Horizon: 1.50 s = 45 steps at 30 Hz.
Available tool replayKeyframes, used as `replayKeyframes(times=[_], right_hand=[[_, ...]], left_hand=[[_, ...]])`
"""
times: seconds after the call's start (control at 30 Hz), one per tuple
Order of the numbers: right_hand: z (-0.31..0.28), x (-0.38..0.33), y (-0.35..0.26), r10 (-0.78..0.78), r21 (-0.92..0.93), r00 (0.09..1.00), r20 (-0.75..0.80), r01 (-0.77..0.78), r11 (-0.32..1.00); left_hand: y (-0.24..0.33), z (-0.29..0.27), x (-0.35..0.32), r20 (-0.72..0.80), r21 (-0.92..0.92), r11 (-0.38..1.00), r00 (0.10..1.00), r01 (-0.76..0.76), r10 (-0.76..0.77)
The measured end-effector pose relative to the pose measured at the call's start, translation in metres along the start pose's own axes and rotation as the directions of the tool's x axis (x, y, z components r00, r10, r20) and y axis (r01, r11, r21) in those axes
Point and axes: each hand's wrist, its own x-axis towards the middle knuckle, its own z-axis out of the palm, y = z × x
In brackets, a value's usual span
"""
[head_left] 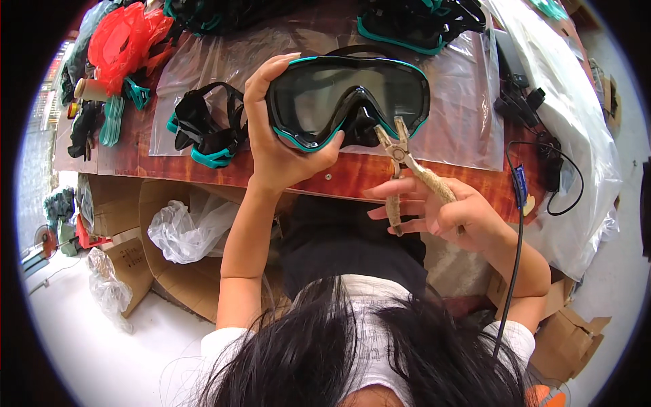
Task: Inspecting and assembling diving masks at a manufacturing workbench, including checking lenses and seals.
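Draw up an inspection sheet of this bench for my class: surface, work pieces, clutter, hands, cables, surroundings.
Surface: red-brown table, partly under a clear sheet.
Job's things: mask, black and teal, held up; pliers, tips apart, by its nose part; contact cannot be told.
Clutter: red bag at far left; strapped gear, black and teal, left of the mask.
Hands: left hand grips the mask's left side; right hand loosely holds the pliers.
Cables: black cable passes over the right forearm.
Surroundings: cardboard boxes below, both sides; white floor.
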Motion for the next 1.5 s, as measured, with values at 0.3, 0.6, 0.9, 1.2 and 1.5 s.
replayKeyframes(times=[0.3, 0.6, 0.9, 1.2, 1.5], right_hand=[[0.003, 0.012, 0.006, 0.002, 0.092, 0.998, 0.058, -0.007, 0.996], [0.001, 0.022, 0.02, -0.092, 0.199, 0.995, 0.025, 0.085, 0.976], [-0.007, 0.024, 0.018, -0.081, 0.088, 0.997, 0.012, 0.079, 0.993], [-0.005, 0.029, 0.024, -0.144, -0.045, 0.989, -0.035, 0.143, 0.989], [-0.015, 0.036, 0.018, -0.174, -0.163, 0.984, 0.043, 0.179, 0.97]], left_hand=[[0.009, -0.002, -0.003, -0.005, 0.125, 0.982, 0.99, -0.139, 0.141], [0.022, 0.0, -0.005, 0.02, 0.344, 0.902, 0.962, -0.262, 0.272], [0.028, -0.001, 0.003, 0.012, 0.405, 0.856, 0.938, -0.321, 0.346], [0.025, 0.0, -0.004, -0.033, 0.318, 0.909, 0.955, -0.27, 0.296], [0.023, 0.0, 0.0, -0.034, 0.337, 0.914, 0.967, -0.228, 0.253]])
